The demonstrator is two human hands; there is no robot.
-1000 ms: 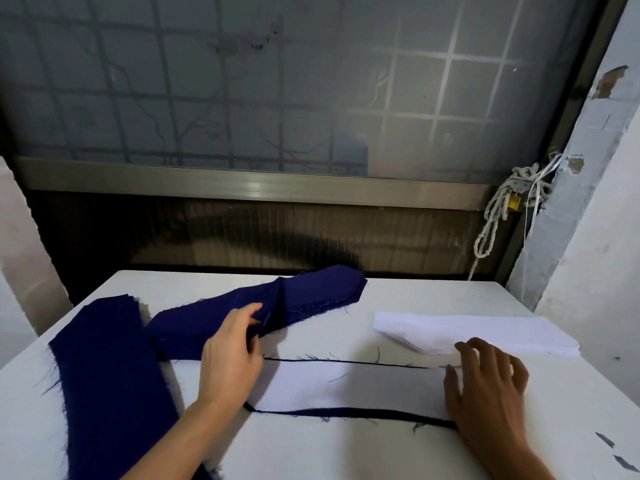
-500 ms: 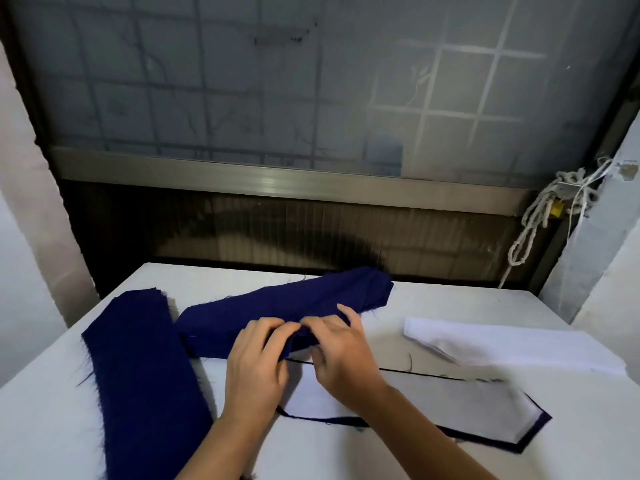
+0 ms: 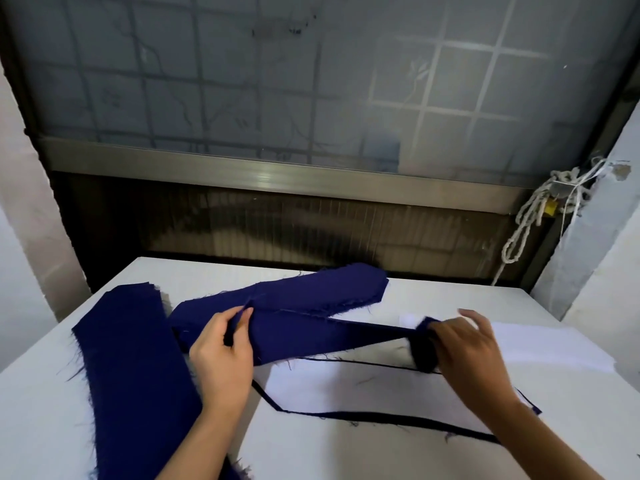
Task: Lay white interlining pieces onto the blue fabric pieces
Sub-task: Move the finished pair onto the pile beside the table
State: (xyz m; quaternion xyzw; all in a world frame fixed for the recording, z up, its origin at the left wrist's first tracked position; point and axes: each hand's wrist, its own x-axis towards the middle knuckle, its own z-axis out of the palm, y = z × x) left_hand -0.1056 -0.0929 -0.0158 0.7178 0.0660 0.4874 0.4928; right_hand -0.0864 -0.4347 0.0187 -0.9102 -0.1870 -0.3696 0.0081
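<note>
The white desk (image 3: 346, 455) carries four lots of frayed navy cloth. A long blue strip (image 3: 131, 375) lies left of the white interlining piece (image 3: 363, 389), which covers a blue fabric piece (image 3: 381, 417) down to a thin rim. Behind it sits a blue pile (image 3: 294, 292). One interlining stack (image 3: 536, 344) lies to its right. Over its far edge the held blue piece (image 3: 329, 337) stretches taut: the left hand (image 3: 221, 355) pinches one end and the right hand (image 3: 464, 344) grips the other.

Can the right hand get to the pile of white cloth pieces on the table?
Probably yes. The pile of white interlining pieces lies just beyond the right hand, with nothing between. But that hand is holding one end of a dark blue fabric strip, so it must let go first.
</note>
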